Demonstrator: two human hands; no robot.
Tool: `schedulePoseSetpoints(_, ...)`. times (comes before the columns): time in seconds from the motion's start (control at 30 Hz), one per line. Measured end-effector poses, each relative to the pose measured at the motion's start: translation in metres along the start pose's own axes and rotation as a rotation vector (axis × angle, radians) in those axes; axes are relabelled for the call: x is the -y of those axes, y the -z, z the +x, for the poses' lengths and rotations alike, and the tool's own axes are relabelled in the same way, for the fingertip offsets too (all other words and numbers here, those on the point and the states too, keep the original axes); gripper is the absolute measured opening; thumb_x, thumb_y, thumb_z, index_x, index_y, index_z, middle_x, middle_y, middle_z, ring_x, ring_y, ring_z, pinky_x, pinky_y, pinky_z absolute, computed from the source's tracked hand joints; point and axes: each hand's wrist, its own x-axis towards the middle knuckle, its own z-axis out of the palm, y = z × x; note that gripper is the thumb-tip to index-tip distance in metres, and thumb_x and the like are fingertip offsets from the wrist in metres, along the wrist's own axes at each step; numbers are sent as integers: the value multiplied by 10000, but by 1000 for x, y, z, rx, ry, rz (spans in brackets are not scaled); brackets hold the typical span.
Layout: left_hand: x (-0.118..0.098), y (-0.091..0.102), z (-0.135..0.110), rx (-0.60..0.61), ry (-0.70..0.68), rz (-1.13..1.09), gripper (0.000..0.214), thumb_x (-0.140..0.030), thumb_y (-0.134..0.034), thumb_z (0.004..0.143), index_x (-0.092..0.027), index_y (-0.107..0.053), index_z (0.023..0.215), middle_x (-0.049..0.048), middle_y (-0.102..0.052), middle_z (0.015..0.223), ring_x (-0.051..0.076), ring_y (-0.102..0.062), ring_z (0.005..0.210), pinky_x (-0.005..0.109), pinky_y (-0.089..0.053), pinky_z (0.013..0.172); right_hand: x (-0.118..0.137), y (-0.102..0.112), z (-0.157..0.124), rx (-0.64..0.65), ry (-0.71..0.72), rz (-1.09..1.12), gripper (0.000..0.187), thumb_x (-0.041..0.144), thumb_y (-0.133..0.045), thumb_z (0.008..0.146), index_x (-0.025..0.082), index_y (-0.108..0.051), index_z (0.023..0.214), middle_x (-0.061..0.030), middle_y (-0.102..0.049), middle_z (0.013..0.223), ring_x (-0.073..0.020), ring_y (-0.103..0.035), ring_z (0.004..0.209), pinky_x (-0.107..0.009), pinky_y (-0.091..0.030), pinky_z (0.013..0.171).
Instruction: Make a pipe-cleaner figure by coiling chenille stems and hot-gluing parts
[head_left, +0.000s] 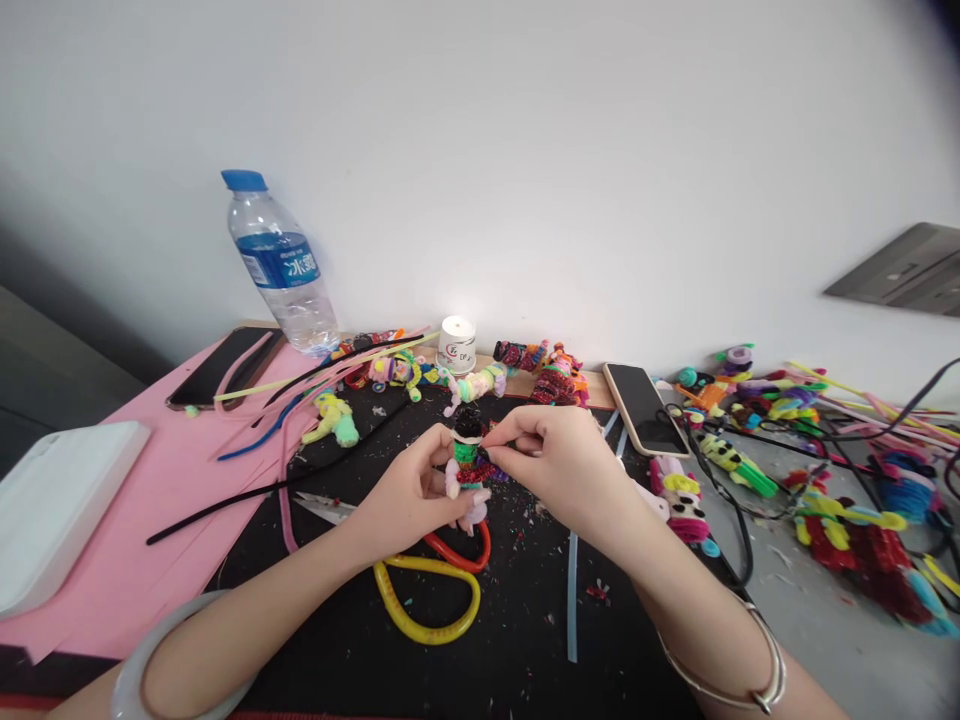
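Both hands meet over a black mat (517, 640). My left hand (409, 495) is closed around a small pipe-cleaner doll (469, 455) with a black head, green neck and red-purple body. My right hand (551, 455) pinches the doll at its neck with thumb and forefinger. Scissors (442, 580) with red and yellow handles lie on the mat just under my left hand.
A water bottle (281, 265) stands at the back left beside a dark phone (217, 365) on pink paper (112, 540). A white cup (457, 345), finished dolls (540, 372), loose pipe cleaners (300, 400), a second phone (645, 405) and cables (750, 510) surround the mat. A white box (52, 500) sits far left.
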Motion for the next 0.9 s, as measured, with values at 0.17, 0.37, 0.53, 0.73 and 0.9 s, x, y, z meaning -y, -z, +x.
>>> schedulePoseSetpoints(0.17,0,0,0,-31,16,7,364,-194,-749,680,-212,-404,794,-59,-587,727,129,-647,576,231,-526,507,1,-1,-1,-19,7,-23,112,115,-622,699,169,-720,691,17,-594,529,-86,-463,482,-210,-336,470)
schedulePoseSetpoints(0.37,2,0,-1,-18,15,6,359,-194,-739,689,-213,-397,797,-46,-596,751,137,-652,599,242,-524,527,0,-3,0,-37,10,-38,112,111,-615,682,166,-708,652,30,-554,497,-76,-429,465,-202,-318,457)
schedulePoseSetpoints(0.53,2,1,0,-22,8,21,351,-157,-721,698,-217,-389,792,-50,-590,767,132,-645,608,257,-526,557,1,-5,-1,-48,10,-46,117,106,-602,679,163,-691,630,55,-483,454,-59,-369,430,-197,-291,447)
schedulePoseSetpoints(0.73,4,1,-1,-33,9,48,343,-173,-716,703,-215,-387,791,-43,-595,781,135,-648,607,263,-531,558,0,-5,0,-39,4,-48,118,98,-606,680,160,-690,624,55,-476,453,-60,-370,432,-198,-298,454)
schedulePoseSetpoints(0.9,4,2,-1,-31,10,34,355,-177,-720,703,-218,-381,798,-46,-598,776,128,-641,597,255,-527,553,-2,-1,2,14,-5,-34,117,120,-614,706,166,-721,699,31,-543,497,-79,-425,463,-207,-324,463)
